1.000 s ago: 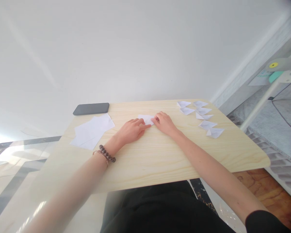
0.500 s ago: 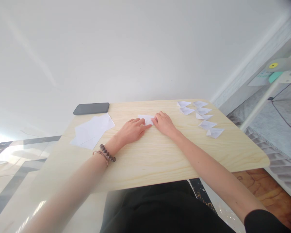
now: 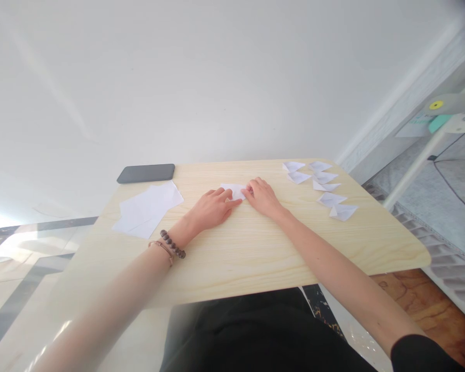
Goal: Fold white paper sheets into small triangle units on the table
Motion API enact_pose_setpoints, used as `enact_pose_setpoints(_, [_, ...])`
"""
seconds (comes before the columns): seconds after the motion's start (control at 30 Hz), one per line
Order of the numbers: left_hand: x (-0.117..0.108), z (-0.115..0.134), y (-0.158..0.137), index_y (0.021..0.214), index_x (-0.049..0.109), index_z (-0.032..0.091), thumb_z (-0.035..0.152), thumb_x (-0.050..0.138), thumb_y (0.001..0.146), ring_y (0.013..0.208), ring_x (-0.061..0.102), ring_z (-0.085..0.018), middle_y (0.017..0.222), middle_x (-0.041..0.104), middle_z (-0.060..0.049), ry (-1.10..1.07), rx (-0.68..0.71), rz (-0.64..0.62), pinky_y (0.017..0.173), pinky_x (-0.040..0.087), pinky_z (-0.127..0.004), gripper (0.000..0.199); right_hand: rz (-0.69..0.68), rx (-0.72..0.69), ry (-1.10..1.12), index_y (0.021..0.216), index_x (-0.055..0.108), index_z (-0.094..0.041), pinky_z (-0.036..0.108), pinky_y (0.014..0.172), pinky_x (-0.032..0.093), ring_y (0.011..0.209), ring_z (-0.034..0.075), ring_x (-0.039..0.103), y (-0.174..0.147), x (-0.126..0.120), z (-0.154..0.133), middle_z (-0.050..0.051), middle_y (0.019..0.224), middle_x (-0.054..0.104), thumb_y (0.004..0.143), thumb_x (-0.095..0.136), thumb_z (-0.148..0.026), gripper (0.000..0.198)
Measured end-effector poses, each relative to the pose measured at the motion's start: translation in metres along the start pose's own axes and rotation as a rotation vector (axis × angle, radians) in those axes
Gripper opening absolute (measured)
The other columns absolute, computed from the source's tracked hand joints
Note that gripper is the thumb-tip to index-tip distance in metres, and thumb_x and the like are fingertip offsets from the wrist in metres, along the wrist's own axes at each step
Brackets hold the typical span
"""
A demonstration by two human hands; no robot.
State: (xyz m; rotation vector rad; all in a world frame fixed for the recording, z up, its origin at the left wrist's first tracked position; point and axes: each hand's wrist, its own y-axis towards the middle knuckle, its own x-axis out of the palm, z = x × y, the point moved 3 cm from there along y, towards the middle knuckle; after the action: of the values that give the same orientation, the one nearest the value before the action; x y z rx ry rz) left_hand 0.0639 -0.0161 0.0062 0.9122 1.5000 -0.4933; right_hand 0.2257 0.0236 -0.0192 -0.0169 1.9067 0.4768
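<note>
A small folded piece of white paper lies flat near the middle of the table, partly covered by my fingers. My left hand presses on its left and near side, with the fingers curled and the thumb stretched along the near edge. At the right end, my right hand pinches the paper between thumb and bent fingers. The exact fold under the fingertips is hidden. Several small folded paper boats stand in loose rows to the right of my right hand.
Loose white paper sheets overlap left of my left hand. Behind them a dark phone lies by the table's back left corner. The pale wooden table meets a white wall. A white metal frame stands to the right.
My hands and the folded paper stay almost in the same place. Only a very slight shift of the right fingers at the paper's right end shows.
</note>
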Motion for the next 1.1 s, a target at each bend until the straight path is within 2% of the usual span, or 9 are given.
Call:
enact_pose_setpoints(0.27, [0.000,0.000,0.000,0.120,0.048,0.028,0.020,0.036,0.085,0.088,0.047,-0.018,0.099,0.051,-0.007,-0.009,-0.008,-0.003,0.074,0.038,-0.030,0.038,-0.057,-0.056,0.285,0.090,0.045,-0.021,0.031,0.074,0.040,0.080,0.015,0.048,-0.005,-0.008,0.006,0.003,0.093,0.045,0.072,0.054,-0.032,0.023])
enact_pose_setpoints(0.43, [0.000,0.000,0.000,0.119,0.048,0.027,0.020,0.036,0.085,0.088,0.047,-0.018,0.098,0.051,-0.007,-0.013,-0.004,-0.006,0.074,0.038,-0.031,0.037,-0.121,-0.003,0.392,0.090,0.043,-0.021,0.027,0.065,0.040,0.068,0.012,0.043,0.000,-0.013,0.014,0.000,0.082,0.041,0.070,0.049,-0.022,0.022])
enact_pose_setpoints(0.57, [-0.001,0.000,0.000,0.119,0.049,0.027,0.018,0.036,0.085,0.088,0.048,-0.018,0.098,0.051,-0.007,-0.020,-0.011,-0.008,0.074,0.039,-0.031,0.037,-0.134,-0.012,0.393,0.089,0.044,-0.020,0.024,0.061,0.038,0.066,0.012,0.041,0.004,-0.016,0.017,-0.002,0.073,0.037,0.067,0.045,-0.015,0.022])
enact_pose_setpoints(0.77, [-0.004,0.000,-0.002,0.118,0.050,0.026,0.019,0.036,0.086,0.088,0.051,-0.018,0.099,0.054,-0.007,-0.051,-0.023,-0.004,0.076,0.041,-0.031,0.036,-0.118,-0.007,0.399,0.086,0.045,-0.019,0.024,0.061,0.037,0.067,0.013,0.041,0.004,-0.017,0.017,-0.001,0.071,0.038,0.067,0.045,-0.014,0.020])
enact_pose_setpoints(1.1, [-0.005,-0.004,-0.008,0.111,0.055,0.027,0.020,0.035,0.085,0.084,0.058,-0.016,0.107,0.057,-0.004,-0.125,-0.042,0.000,0.072,0.045,-0.029,0.033,-0.076,-0.002,0.335,0.087,0.045,-0.020,0.026,0.068,0.041,0.069,0.012,0.045,-0.003,-0.011,0.012,0.002,0.084,0.039,0.071,0.044,-0.016,0.017])
